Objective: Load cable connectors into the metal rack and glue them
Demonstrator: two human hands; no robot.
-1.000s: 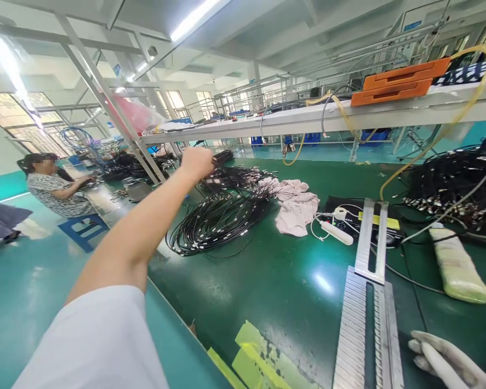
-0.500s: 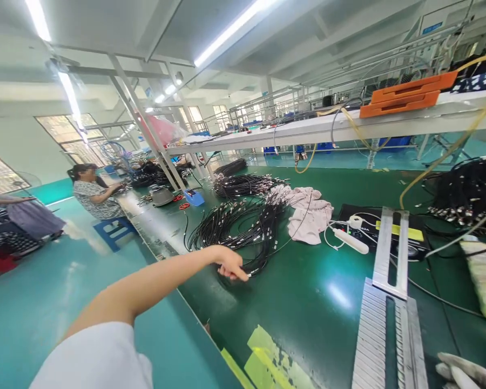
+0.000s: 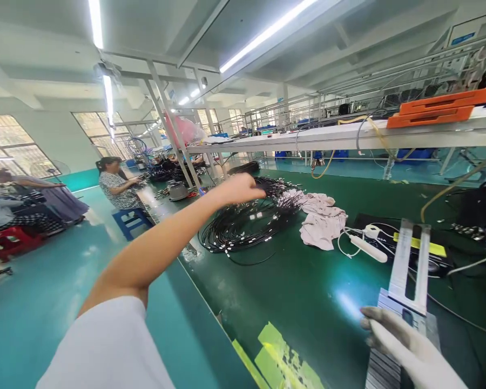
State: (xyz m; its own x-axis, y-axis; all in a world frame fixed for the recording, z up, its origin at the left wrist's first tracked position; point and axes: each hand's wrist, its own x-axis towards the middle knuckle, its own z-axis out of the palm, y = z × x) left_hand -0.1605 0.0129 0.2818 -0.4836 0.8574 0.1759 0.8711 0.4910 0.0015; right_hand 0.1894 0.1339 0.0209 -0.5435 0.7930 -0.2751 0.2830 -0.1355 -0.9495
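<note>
My bare left hand (image 3: 243, 189) reaches out over the far part of a large coiled bundle of black cables (image 3: 243, 237) with small white and metal ends. Motion smears its fingers, so whether they hold a cable is unclear. On my right hand (image 3: 392, 335) there is a whitish glove with greyed fingertips. Its fingers are stretched forward and apart, with nothing visible in them. This hand hovers over, or touches, a grooved metal plate (image 3: 383, 367) joined to a slotted metal frame (image 3: 423, 265); contact cannot be made out.
A crumpled pale cloth (image 3: 322, 221) lies right of the coil. Behind the frame are a white power strip (image 3: 368, 248) and a black box (image 3: 441, 262). Yellow-green tape (image 3: 283, 356) marks the near edge. A seated person (image 3: 119, 186) works at left. Orange trays (image 3: 433, 111) rest on the shelf.
My left hand has moved up and away from the coil's near side to its far side. My gloved right hand has come in from the lower right over the metal plate. The view has shifted left.
</note>
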